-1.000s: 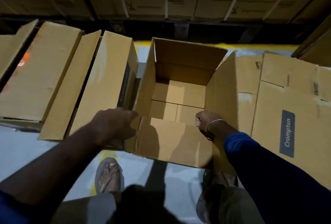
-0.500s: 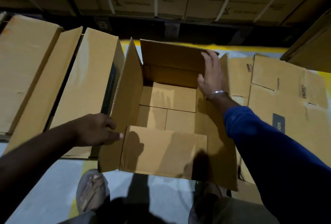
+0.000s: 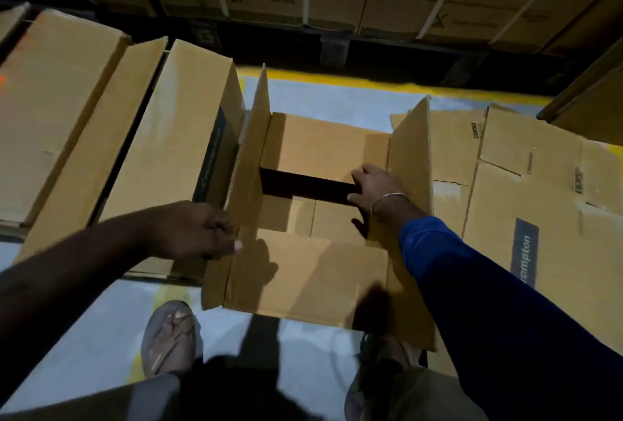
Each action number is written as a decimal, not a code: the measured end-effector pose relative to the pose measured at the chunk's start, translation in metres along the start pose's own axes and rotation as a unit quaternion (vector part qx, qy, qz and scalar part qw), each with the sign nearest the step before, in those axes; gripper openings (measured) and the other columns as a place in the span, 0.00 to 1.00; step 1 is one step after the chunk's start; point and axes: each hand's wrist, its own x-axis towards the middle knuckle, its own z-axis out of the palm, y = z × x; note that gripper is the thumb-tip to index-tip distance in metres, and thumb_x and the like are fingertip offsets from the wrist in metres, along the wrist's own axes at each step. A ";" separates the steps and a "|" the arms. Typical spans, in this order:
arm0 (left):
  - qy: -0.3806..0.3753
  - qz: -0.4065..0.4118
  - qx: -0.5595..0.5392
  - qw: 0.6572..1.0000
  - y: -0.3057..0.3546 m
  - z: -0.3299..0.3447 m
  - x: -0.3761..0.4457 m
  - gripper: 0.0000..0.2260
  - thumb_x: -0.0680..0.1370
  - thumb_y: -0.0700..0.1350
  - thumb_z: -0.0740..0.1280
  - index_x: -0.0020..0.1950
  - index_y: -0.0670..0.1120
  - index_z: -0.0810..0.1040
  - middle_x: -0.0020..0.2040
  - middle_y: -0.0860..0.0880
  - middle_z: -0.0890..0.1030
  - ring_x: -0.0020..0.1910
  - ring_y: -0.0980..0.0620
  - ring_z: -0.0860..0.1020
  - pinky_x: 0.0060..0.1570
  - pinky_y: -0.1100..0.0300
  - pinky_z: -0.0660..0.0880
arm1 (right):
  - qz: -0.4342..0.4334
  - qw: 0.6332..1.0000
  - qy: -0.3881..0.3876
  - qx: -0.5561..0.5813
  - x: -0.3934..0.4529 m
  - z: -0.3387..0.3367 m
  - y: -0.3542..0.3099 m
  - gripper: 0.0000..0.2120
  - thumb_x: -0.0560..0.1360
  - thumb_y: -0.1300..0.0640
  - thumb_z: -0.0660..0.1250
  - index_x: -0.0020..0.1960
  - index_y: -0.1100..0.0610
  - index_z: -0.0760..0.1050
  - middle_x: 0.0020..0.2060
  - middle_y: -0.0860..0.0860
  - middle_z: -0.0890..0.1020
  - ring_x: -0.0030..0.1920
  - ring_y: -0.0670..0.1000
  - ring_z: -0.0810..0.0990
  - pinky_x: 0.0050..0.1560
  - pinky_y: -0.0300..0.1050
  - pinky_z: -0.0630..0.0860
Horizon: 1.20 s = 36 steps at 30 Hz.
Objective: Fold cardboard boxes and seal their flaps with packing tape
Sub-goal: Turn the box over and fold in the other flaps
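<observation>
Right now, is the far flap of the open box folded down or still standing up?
Folded down. The far flap lies inward over the box opening under the right hand; both side flaps stand upright.

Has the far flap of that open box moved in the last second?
Yes. The far flap has folded down inward over the box, under the right hand; side flaps stay upright.
</observation>
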 end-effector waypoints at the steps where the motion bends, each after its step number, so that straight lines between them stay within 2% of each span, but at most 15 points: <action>1: -0.002 -0.001 0.021 1.000 0.004 0.003 -0.002 0.13 0.78 0.63 0.68 0.51 0.54 0.79 0.40 0.62 0.77 0.43 0.60 0.76 0.46 0.61 0.70 | 0.008 1.000 -0.020 0.014 0.000 0.008 -0.002 0.34 0.80 0.41 0.67 0.80 0.52 0.61 0.81 0.56 0.58 0.80 0.58 0.59 0.79 0.59 0.56; 4: -0.039 -0.023 0.037 0.998 0.012 0.018 -0.001 0.32 0.78 0.66 0.68 0.79 0.58 0.66 0.63 0.53 0.79 0.58 0.56 0.75 0.56 0.61 0.71 | 0.020 0.999 -0.041 0.029 0.000 0.014 -0.006 0.39 0.79 0.42 0.69 0.82 0.53 0.55 0.82 0.56 0.51 0.81 0.58 0.54 0.79 0.59 0.56; 7: -0.074 -0.021 -0.015 0.997 0.025 0.037 0.005 0.43 0.75 0.68 0.70 0.84 0.61 0.51 0.80 0.51 0.68 0.74 0.50 0.71 0.70 0.55 0.70 | 0.018 0.998 -0.046 0.036 -0.006 -0.001 -0.013 0.37 0.79 0.43 0.69 0.81 0.54 0.59 0.81 0.56 0.56 0.79 0.59 0.58 0.77 0.59 0.60; 10: -0.090 -0.023 0.008 0.996 0.037 0.055 0.016 0.45 0.79 0.64 0.70 0.84 0.61 0.42 0.79 0.42 0.68 0.74 0.43 0.71 0.61 0.57 0.71 | 0.000 0.993 -0.004 0.119 -0.020 -0.031 -0.018 0.26 0.80 0.47 0.68 0.74 0.57 0.72 0.73 0.57 0.73 0.72 0.60 0.71 0.71 0.56 0.71; 12: -0.091 -0.016 0.004 0.996 0.045 0.067 0.022 0.45 0.79 0.63 0.69 0.84 0.61 0.39 0.80 0.41 0.66 0.75 0.41 0.70 0.62 0.55 0.71 | -0.026 0.977 0.106 0.184 -0.038 -0.053 -0.021 0.18 0.80 0.55 0.67 0.69 0.57 0.78 0.68 0.55 0.78 0.69 0.58 0.75 0.69 0.51 0.72; 14: -0.081 -0.017 -0.019 0.996 0.045 0.079 0.027 0.45 0.81 0.60 0.68 0.84 0.59 0.38 0.80 0.41 0.66 0.74 0.41 0.70 0.62 0.56 0.70 | -0.040 0.933 0.252 0.252 -0.063 -0.075 -0.023 0.15 0.79 0.62 0.64 0.64 0.56 0.82 0.62 0.54 0.81 0.64 0.55 0.76 0.66 0.49 0.72; 16: -0.055 -0.020 -0.038 0.998 0.043 0.092 0.032 0.42 0.83 0.57 0.67 0.85 0.55 0.41 0.76 0.38 0.72 0.66 0.41 0.75 0.52 0.59 0.69 | -0.011 0.880 0.368 0.299 -0.092 -0.088 -0.017 0.17 0.77 0.67 0.61 0.61 0.57 0.82 0.58 0.52 0.82 0.59 0.52 0.77 0.62 0.46 0.73; 19: -0.010 -0.013 -0.029 0.999 0.025 0.114 0.035 0.34 0.83 0.54 0.67 0.83 0.47 0.54 0.68 0.41 0.78 0.65 0.41 0.76 0.50 0.59 0.68 | 0.100 0.787 0.458 0.401 -0.130 -0.076 0.003 0.19 0.75 0.70 0.59 0.58 0.58 0.82 0.53 0.53 0.81 0.54 0.50 0.78 0.56 0.44 0.75; 21: 0.014 0.008 -0.021 1.000 0.006 0.128 0.038 0.35 0.83 0.51 0.68 0.84 0.46 0.53 0.64 0.43 0.80 0.64 0.41 0.78 0.53 0.56 0.72 | 0.212 0.743 0.422 0.473 -0.151 -0.044 0.013 0.14 0.79 0.66 0.62 0.59 0.57 0.81 0.56 0.55 0.82 0.55 0.54 0.79 0.54 0.46 0.75; 23: 0.071 0.035 -0.047 0.996 -0.009 0.140 0.038 0.44 0.80 0.50 0.71 0.85 0.54 0.42 0.72 0.41 0.77 0.65 0.41 0.79 0.60 0.51 0.76 | 0.284 0.737 0.297 0.536 -0.168 -0.004 0.014 0.14 0.79 0.58 0.69 0.65 0.56 0.79 0.60 0.57 0.81 0.59 0.58 0.79 0.54 0.49 0.76; 25: 0.137 0.049 -0.120 0.982 -0.017 0.149 0.037 0.47 0.76 0.53 0.71 0.83 0.60 0.39 0.74 0.46 0.76 0.67 0.44 0.79 0.63 0.52 0.76 | 0.291 0.746 0.149 0.580 -0.181 0.033 0.009 0.28 0.76 0.51 0.76 0.72 0.56 0.73 0.68 0.61 0.77 0.65 0.62 0.77 0.62 0.57 0.77; 28: 0.212 0.031 -0.163 0.963 -0.028 0.163 0.040 0.50 0.73 0.58 0.71 0.85 0.53 0.42 0.73 0.52 0.77 0.66 0.51 0.79 0.57 0.64 0.74 | 0.297 0.764 0.004 0.572 -0.187 0.068 -0.006 0.45 0.69 0.46 0.82 0.78 0.58 0.65 0.74 0.62 0.71 0.71 0.61 0.73 0.69 0.53 0.71; 31: 0.283 -0.019 -0.138 0.949 -0.033 0.173 0.050 0.52 0.73 0.53 0.77 0.85 0.47 0.45 0.71 0.45 0.77 0.61 0.46 0.80 0.55 0.58 0.74 | 0.292 0.807 -0.059 0.510 -0.181 0.086 -0.023 0.52 0.63 0.40 0.83 0.77 0.57 0.63 0.72 0.60 0.73 0.69 0.62 0.74 0.68 0.54 0.73; 34: 0.268 -0.132 -0.134 0.945 -0.051 0.179 0.066 0.54 0.71 0.57 0.81 0.83 0.36 0.51 0.79 0.35 0.62 0.77 0.37 0.64 0.72 0.47 0.67 | 0.305 0.806 -0.063 0.503 -0.174 0.100 -0.034 0.49 0.60 0.39 0.84 0.72 0.59 0.67 0.62 0.57 0.79 0.61 0.60 0.79 0.63 0.54 0.77; 36: 0.206 -0.214 -0.171 0.939 -0.075 0.188 0.081 0.53 0.64 0.70 0.79 0.71 0.31 0.69 0.69 0.33 0.75 0.69 0.38 0.74 0.66 0.48 0.73 | 0.315 0.783 -0.069 0.532 -0.171 0.114 -0.034 0.61 0.48 0.30 0.83 0.71 0.60 0.68 0.61 0.57 0.81 0.58 0.59 0.81 0.63 0.55 0.78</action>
